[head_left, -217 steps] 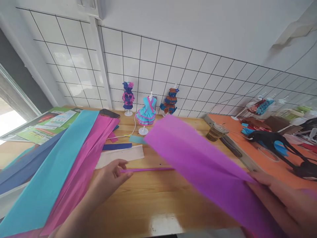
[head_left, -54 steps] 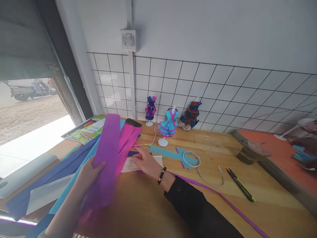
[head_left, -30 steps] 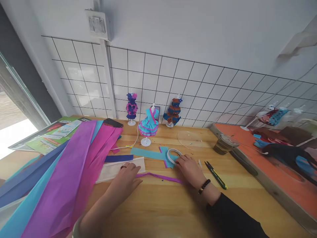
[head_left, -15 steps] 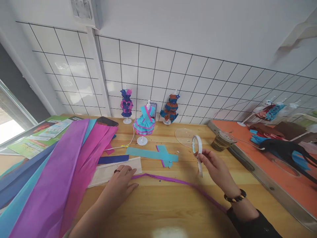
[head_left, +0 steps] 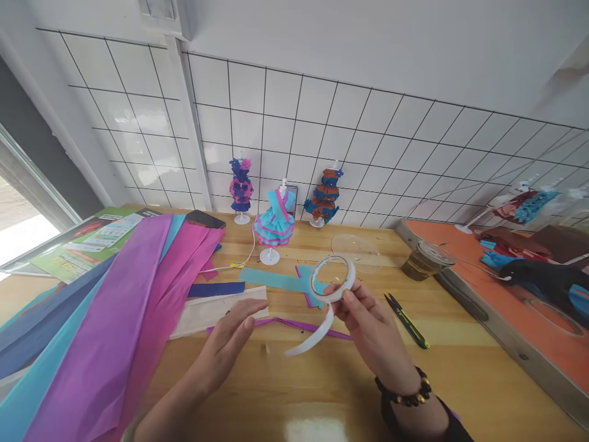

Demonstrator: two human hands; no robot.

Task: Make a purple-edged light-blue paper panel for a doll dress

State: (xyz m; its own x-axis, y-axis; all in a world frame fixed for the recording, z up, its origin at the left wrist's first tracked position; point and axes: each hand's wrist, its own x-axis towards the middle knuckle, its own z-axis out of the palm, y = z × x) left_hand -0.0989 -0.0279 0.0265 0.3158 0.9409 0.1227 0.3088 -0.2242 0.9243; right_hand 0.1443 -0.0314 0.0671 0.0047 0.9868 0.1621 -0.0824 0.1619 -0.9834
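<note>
As fingers [head_left: 358, 303] hold tape [head_left: 351, 274], print [head_left: 317, 271] looks unclear.

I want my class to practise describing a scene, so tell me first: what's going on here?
A person at a wooden table holds a roll of white tape in the right hand, a loose end curling down from it. The left hand is open, near a white strip and a thin purple strip. Long coloured sheets lie to the left, snips to the right, and three small dressed figures stand behind.
</note>
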